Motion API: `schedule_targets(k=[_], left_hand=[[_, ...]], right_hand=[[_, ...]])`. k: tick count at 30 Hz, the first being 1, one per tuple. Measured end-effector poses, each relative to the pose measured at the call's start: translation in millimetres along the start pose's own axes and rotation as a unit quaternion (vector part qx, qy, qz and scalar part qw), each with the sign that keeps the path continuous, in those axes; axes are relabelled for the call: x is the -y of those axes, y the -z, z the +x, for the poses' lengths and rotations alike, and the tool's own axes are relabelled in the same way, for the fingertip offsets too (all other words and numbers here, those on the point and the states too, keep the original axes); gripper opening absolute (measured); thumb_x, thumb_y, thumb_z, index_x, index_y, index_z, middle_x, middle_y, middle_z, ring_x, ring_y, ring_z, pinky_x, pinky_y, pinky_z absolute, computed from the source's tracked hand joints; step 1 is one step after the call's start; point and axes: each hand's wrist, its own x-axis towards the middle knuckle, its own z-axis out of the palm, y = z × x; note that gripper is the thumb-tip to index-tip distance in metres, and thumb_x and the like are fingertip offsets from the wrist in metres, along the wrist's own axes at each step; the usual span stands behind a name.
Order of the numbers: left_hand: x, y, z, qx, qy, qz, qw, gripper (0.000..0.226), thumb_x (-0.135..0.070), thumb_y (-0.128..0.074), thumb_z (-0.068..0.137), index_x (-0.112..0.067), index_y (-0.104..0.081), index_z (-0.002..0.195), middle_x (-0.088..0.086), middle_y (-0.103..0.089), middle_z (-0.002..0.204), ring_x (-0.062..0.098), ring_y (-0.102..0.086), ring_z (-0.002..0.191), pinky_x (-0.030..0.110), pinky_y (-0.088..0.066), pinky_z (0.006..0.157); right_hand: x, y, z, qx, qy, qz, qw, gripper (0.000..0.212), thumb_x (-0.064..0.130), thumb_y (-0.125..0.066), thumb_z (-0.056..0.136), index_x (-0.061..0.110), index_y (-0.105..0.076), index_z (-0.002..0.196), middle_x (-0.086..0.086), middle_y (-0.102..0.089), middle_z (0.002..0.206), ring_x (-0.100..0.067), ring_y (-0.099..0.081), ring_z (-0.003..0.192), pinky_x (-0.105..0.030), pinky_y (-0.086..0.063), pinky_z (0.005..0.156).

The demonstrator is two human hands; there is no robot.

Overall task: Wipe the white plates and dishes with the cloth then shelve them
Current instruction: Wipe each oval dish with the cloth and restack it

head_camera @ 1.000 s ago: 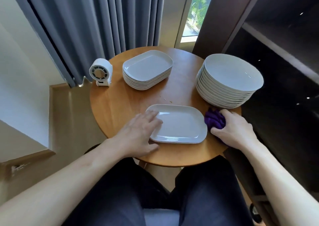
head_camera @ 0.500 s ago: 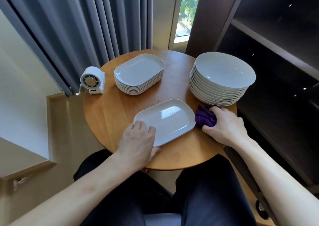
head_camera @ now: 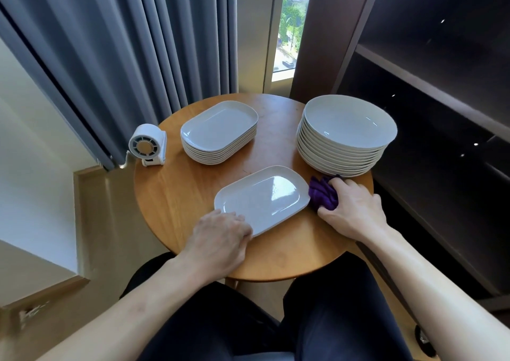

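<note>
A single white rectangular dish [head_camera: 262, 199] lies at the front of the round wooden table [head_camera: 176, 195], turned at an angle. My left hand [head_camera: 218, 239] grips its near left corner. Just right of the dish, my right hand [head_camera: 350, 209] is closed on a bunched purple cloth [head_camera: 323, 193] that rests on the table and touches the dish's right edge. A stack of several white rectangular dishes [head_camera: 219, 131] stands at the back of the table. A taller stack of round white bowls [head_camera: 347, 134] stands at the right.
A small white fan [head_camera: 147, 147] sits at the table's left edge. A dark shelving unit [head_camera: 430, 90] with open shelves rises close on the right. Grey curtains [head_camera: 124, 43] and a window strip are behind. My legs are under the table's near edge.
My left hand has slid from the dish's surface to its near left corner and closed on it. The dish has rotated to an angle. My right hand stays on the cloth.
</note>
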Motion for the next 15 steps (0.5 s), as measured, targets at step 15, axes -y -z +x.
schedule_targets(k=[15], left_hand=[[-21,2,-4,-0.092,0.022,-0.001,0.995,0.015,-0.009,-0.078,0.076,-0.015,-0.067,0.067,-0.004,-0.064,0.057,0.018,-0.061,0.047,0.03,-0.047,0.038]], right_hand=[[-2,-1,2,0.004,0.01,0.002,1.0,0.055,0.063,-0.059,0.078,0.035,-0.049,0.124,0.008,-0.05,0.101,-0.024,-0.052,0.105,-0.045,-0.033,0.084]])
